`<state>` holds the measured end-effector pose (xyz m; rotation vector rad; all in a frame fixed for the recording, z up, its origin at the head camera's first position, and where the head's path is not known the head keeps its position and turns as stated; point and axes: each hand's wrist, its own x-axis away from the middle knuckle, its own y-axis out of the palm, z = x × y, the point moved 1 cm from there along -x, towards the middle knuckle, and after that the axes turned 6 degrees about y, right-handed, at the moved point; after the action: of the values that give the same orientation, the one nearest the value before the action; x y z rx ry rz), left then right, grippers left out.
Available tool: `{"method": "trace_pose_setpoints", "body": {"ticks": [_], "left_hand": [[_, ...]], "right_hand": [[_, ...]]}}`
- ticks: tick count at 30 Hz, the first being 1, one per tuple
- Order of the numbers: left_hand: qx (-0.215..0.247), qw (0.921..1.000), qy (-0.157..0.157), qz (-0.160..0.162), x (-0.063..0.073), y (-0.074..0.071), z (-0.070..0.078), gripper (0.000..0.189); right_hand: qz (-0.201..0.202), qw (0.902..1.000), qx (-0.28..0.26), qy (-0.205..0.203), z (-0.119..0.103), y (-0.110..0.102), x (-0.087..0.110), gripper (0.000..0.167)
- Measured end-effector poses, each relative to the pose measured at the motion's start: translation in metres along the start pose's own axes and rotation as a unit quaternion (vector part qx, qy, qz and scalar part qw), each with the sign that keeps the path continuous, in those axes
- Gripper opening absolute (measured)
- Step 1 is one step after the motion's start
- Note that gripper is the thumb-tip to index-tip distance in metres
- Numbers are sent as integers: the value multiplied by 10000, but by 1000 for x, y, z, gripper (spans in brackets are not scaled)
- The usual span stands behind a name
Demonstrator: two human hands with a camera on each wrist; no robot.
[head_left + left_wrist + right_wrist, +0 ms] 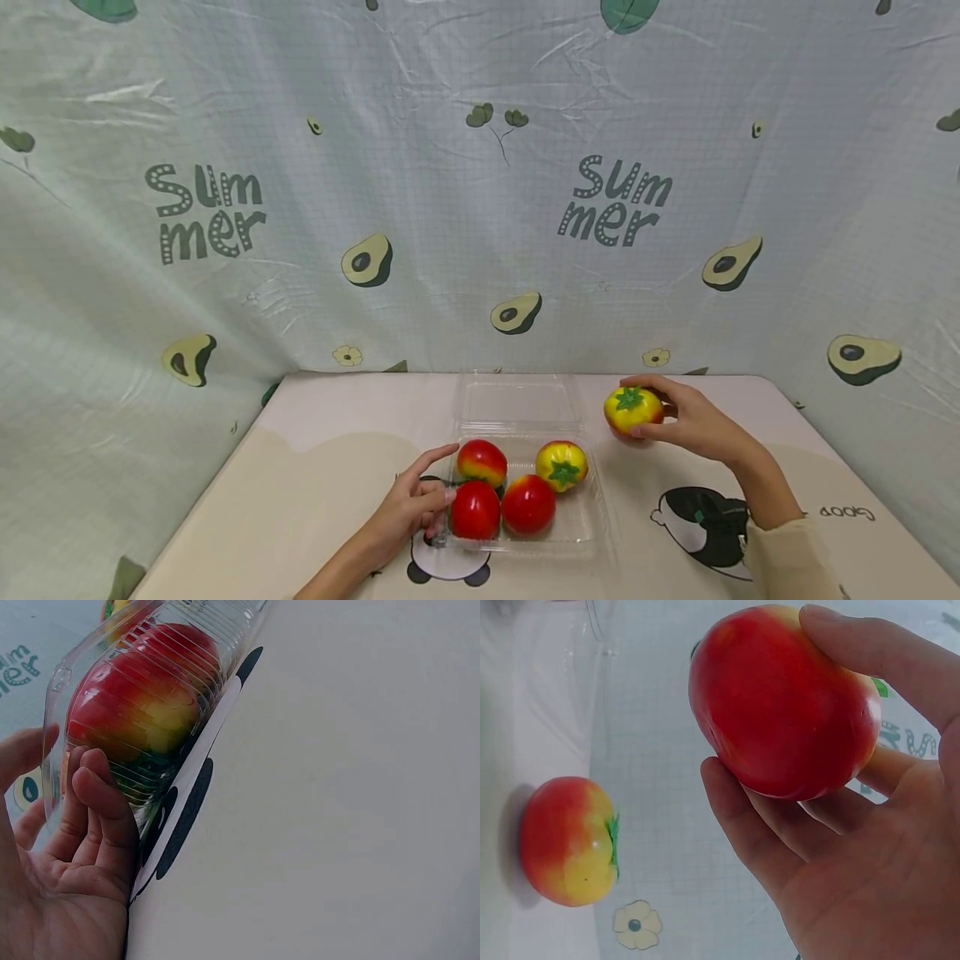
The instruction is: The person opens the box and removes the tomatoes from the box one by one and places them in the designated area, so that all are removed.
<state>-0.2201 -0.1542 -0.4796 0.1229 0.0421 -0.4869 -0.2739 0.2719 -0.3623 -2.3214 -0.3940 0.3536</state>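
Observation:
My right hand point(693, 421) grips a red-and-yellow tomato point(632, 408) with a green leafy top, right of the clear plastic box. In the right wrist view, thumb and fingers curl round this tomato's red side; a second tomato point(570, 841) sits on the table behind it. My left hand point(412, 508) holds the left side of the clear plastic box point(581, 521), its curled fingers against the wall in the left wrist view. Inside lie several tomatoes: a yellow-topped one point(562, 466) at back right, red ones point(476, 510) at the left and front.
The box's open lid point(517, 402) lies back toward the curtain point(450, 208). A pale tabletop point(322, 483) printed with cartoon animals lies beneath. Front right, a black-and-white printed figure point(690, 521) has a small dark object point(723, 517) over it.

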Motion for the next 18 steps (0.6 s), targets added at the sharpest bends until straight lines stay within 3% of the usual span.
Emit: {"method": "trace_pose_setpoints", "body": {"ticks": [18], "left_hand": [[-68,9999,-56,76,0,1,-1,70]], "right_hand": [[91,9999,69,30,2,1,0,59]]}}
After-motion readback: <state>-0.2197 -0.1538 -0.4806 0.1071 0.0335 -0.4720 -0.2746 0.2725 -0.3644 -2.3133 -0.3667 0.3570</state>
